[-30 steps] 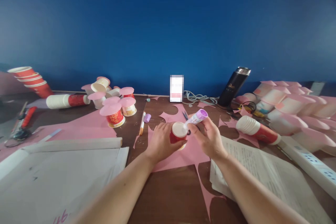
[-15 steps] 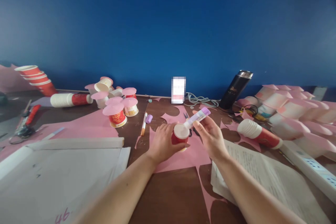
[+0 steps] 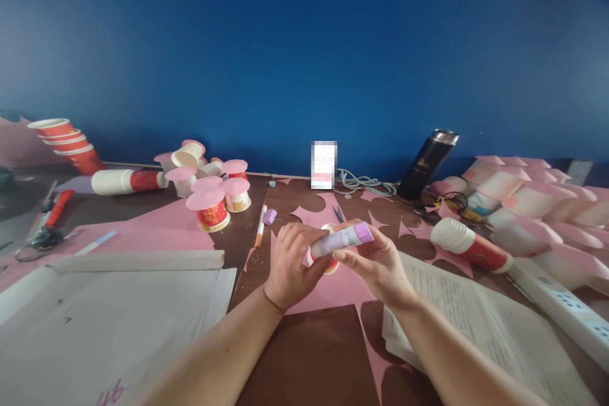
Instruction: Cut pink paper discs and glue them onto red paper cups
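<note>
A glue stick (image 3: pixel 341 239) with a purple end lies slantwise between my two hands. My right hand (image 3: pixel 378 263) is closed on it near the purple end. My left hand (image 3: pixel 292 263) has its fingers over the other end, which shows red and white, and its thumb beneath. Directly behind the glue stick a paper cup (image 3: pixel 329 268) stands on pink paper (image 3: pixel 309 297); only part of its rims shows. Left of my hands lie a purple cap (image 3: pixel 269 216) and an orange-and-white pen (image 3: pixel 261 228). Partly hidden scissors (image 3: pixel 338 212) lie beyond the cup.
Cups with pink discs (image 3: pixel 212 214) stand at left, near stacked cups (image 3: pixel 128 181). At right are more pink-topped cups (image 3: pixel 533 203), a cup stack (image 3: pixel 476 246), a black flask (image 3: pixel 425 165), printed sheets (image 3: pixel 457 311) and a power strip (image 3: pixel 566 304). A white box lid (image 3: pixel 118 317) lies front left.
The glue stick has come off the cup's top and dropped in front of it, tilted flatter. My left hand has shifted from around the cup to the glue stick's end.
</note>
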Demonstrator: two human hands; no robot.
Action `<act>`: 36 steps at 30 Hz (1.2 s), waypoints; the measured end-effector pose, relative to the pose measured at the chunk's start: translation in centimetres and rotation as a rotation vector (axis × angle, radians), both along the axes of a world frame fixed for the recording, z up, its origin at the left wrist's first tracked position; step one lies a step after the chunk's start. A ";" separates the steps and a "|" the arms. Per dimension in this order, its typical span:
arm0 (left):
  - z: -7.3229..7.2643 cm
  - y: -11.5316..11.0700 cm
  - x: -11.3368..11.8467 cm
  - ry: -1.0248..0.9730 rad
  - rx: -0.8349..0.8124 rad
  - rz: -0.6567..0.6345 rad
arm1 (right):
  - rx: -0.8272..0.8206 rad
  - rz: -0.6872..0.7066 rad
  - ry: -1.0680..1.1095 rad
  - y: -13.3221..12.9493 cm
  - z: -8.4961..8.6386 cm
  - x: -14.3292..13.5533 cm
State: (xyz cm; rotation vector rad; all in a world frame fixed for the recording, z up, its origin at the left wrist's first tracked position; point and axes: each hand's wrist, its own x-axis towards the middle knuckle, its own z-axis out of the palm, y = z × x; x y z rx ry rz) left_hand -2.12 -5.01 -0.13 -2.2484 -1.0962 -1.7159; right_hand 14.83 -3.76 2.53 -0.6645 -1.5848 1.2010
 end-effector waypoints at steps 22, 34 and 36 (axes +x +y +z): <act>-0.3 0.0 -0.6 0.019 -0.034 0.069 | 0.314 -0.263 -0.238 0.6 1.2 2.0; -0.2 -0.1 -0.7 0.036 -0.031 0.086 | 0.349 -0.345 -0.348 1.1 1.0 2.0; -0.2 -0.1 -0.8 0.036 -0.027 0.084 | 0.357 -0.324 -0.361 1.0 1.1 2.1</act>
